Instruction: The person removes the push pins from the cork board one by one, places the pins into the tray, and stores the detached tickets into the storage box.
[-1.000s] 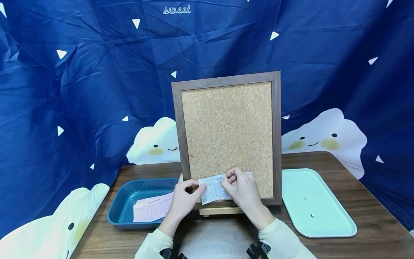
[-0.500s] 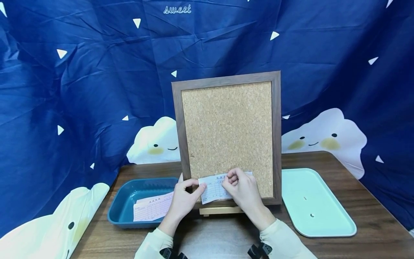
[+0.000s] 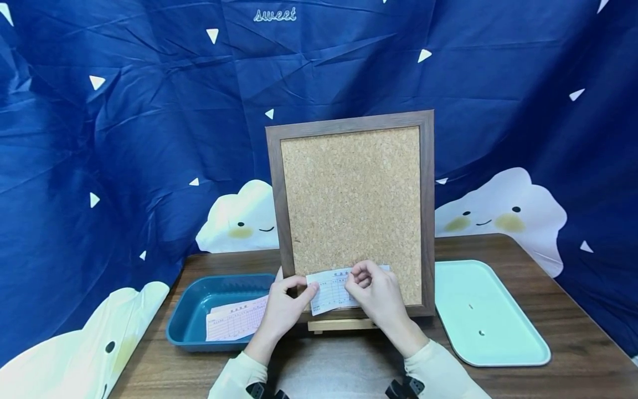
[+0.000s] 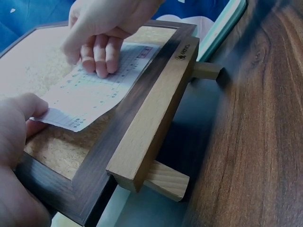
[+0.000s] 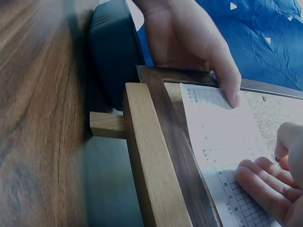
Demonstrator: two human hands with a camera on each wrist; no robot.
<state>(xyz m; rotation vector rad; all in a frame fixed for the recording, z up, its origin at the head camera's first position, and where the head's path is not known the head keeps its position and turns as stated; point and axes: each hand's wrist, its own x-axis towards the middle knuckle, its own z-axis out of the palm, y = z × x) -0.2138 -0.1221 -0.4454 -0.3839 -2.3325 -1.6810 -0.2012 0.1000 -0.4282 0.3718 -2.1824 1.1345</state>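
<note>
A framed cork board (image 3: 353,194) stands on a small wooden easel (image 3: 344,325). Across its lower part lies a white printed paper slip (image 3: 329,293), tilted slightly. My left hand (image 3: 284,310) pinches the slip's left end, thumb in front; in the left wrist view a finger shows behind the paper. My right hand (image 3: 381,296) is at the slip's upper middle, thumb and forefinger together, other fingers curled in front of the paper. In the right wrist view a small dark thing (image 5: 277,160) shows at those fingertips; its kind is too small to tell.
A blue-green bin (image 3: 186,310) with pink printed slips (image 3: 234,321) stands left of the board. Right of it lies a mint tray (image 3: 498,288) with tiny objects (image 3: 481,333) on it. A blue curtain (image 3: 149,111) hangs behind the wooden table (image 3: 573,332).
My right hand has slid slightly to the right along the slip. My left hand keeps its grip on the left end, and the board stands as before.
</note>
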